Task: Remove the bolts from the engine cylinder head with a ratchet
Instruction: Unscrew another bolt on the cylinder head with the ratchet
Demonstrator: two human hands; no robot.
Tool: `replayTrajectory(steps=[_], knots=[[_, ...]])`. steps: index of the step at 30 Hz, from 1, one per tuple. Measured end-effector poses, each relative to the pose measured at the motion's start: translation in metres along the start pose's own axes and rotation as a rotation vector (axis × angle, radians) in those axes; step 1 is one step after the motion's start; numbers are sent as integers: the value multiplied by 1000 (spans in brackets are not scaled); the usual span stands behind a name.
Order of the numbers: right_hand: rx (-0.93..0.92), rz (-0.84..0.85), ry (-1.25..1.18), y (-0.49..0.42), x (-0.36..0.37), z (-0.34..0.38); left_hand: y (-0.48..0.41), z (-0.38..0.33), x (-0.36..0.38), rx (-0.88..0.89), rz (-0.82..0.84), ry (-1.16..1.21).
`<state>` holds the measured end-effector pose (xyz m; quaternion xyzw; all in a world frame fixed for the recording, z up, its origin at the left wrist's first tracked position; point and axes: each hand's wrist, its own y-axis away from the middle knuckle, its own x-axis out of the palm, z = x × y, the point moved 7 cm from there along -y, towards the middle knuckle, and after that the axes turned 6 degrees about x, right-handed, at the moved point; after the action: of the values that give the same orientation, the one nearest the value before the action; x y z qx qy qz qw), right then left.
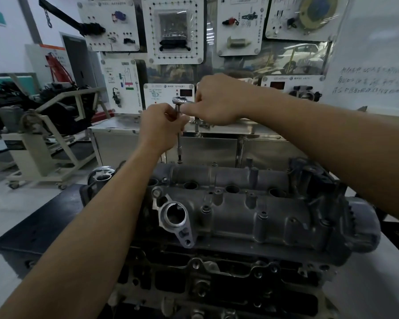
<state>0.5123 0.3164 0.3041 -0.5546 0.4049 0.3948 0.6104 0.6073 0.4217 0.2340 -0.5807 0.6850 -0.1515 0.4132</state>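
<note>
The grey engine cylinder head fills the lower middle of the head view. A chrome ratchet sits atop a long thin extension bar that stands upright, its lower end on a bolt at the head's far edge. My left hand grips the upper part of the extension bar. My right hand holds the ratchet's handle, which is hidden inside the fist. Other bolts stick up along the far edge.
Behind the engine stands a steel cabinet with a wall of training panels above it. An engine stand on castors is at the left. A whiteboard is at the right. The engine rests on a dark bench.
</note>
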Motion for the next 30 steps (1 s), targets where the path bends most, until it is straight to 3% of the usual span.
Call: replayTrajectory(steps=[4,7,10,14,22,30], knots=[[47,11,137,-5,-1,1,2,-3,-7,-13,-41,-43],[122,-16,234,-11,5,-16,4,-7,8,-27,89,115],[179,-45,158,-22,19,-34,6,-13,22,-28,218,179],[185,-56,80,-32,30,-40,5,-6,25,-115,247,258],[124,-93,35,-12,6,-25,2,4,11,-107,108,258],[142,143,-107,-2,-11,-3,3,-1,-7,-49,-52,69]])
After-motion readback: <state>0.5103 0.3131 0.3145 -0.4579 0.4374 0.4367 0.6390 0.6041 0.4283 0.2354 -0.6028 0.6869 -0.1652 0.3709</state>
